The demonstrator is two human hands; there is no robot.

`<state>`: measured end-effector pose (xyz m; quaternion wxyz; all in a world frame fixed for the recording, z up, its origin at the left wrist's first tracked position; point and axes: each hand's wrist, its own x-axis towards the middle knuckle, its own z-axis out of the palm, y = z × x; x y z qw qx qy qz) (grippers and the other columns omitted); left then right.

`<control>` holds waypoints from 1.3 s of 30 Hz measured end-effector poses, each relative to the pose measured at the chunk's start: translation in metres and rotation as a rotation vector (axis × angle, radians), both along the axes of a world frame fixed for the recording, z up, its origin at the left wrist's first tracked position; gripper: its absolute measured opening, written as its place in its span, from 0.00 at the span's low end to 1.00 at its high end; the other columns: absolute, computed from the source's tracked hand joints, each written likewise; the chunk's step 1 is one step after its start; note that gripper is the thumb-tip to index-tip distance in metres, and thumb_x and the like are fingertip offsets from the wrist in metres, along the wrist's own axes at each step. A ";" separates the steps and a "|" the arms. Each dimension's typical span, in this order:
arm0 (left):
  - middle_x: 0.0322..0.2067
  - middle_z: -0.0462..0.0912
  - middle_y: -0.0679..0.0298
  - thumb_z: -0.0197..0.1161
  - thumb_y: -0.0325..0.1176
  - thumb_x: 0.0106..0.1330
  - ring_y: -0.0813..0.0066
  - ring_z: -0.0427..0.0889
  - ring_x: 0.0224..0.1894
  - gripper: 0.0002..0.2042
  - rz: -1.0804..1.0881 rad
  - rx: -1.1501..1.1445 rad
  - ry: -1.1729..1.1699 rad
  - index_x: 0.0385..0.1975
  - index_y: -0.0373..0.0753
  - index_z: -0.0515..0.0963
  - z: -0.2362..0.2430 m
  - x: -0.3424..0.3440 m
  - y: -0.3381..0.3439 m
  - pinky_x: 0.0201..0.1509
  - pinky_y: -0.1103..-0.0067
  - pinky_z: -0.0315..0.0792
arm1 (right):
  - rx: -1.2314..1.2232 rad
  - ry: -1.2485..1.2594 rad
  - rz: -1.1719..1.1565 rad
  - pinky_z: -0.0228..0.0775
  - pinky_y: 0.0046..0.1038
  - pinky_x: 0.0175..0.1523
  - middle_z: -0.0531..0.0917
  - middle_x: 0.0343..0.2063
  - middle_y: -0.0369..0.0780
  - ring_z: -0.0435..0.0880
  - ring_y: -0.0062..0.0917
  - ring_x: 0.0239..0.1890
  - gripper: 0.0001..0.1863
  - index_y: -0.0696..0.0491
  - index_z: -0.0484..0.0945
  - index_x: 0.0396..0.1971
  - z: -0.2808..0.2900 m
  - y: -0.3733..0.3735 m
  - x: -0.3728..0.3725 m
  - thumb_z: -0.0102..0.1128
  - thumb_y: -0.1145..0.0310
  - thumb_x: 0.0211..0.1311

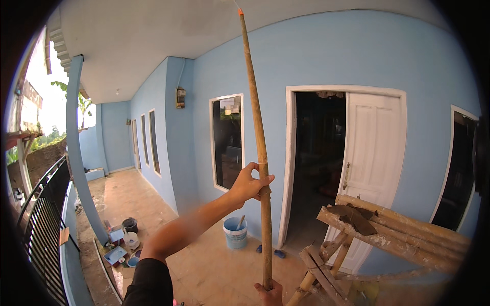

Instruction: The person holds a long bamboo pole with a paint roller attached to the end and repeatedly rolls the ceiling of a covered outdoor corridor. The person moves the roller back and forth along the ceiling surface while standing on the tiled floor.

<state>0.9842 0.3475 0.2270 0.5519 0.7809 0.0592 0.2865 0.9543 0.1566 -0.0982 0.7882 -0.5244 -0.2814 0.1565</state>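
Note:
A long bamboo pole (251, 76) stands upright before me, with an orange piece (241, 11) at its top near the white ceiling. A thin light wire or rod shows just above that piece; what it carries is out of frame. My left hand (251, 182) reaches from the lower left and grips the pole around mid-height. Lower down, at the bottom edge, my right hand (269, 291) is wrapped round the pole, partly cut off by the frame.
A bamboo scaffold (398, 234) stands at right before a partly open white door (375, 132). A paint bucket (236, 237) sits by the blue wall, sandals (278, 253) nearby. At left are a pillar (76, 132), metal railing (41, 214) and several containers (116, 254).

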 end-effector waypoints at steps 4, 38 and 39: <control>0.29 0.86 0.52 0.67 0.40 0.70 0.65 0.89 0.33 0.22 -0.031 -0.003 -0.002 0.50 0.36 0.63 -0.023 -0.041 -0.045 0.33 0.71 0.85 | -0.042 0.032 -0.003 0.54 0.23 0.24 0.65 0.19 0.25 0.61 0.12 0.21 0.16 0.49 0.72 0.23 -0.006 -0.050 -0.042 0.75 0.66 0.58; 0.25 0.85 0.51 0.66 0.33 0.70 0.62 0.89 0.27 0.17 -0.103 0.067 -0.070 0.48 0.32 0.67 0.002 -0.120 0.057 0.27 0.72 0.84 | -0.106 -0.031 -0.012 0.54 0.22 0.23 0.66 0.17 0.26 0.63 0.13 0.20 0.14 0.50 0.73 0.23 0.006 0.050 -0.134 0.72 0.71 0.61; 0.25 0.85 0.52 0.66 0.33 0.70 0.62 0.89 0.28 0.17 -0.116 0.073 -0.066 0.49 0.32 0.67 -0.007 -0.129 0.044 0.28 0.72 0.84 | -0.100 0.008 0.000 0.55 0.23 0.23 0.66 0.18 0.26 0.63 0.13 0.21 0.14 0.51 0.73 0.24 -0.006 0.036 -0.145 0.72 0.72 0.61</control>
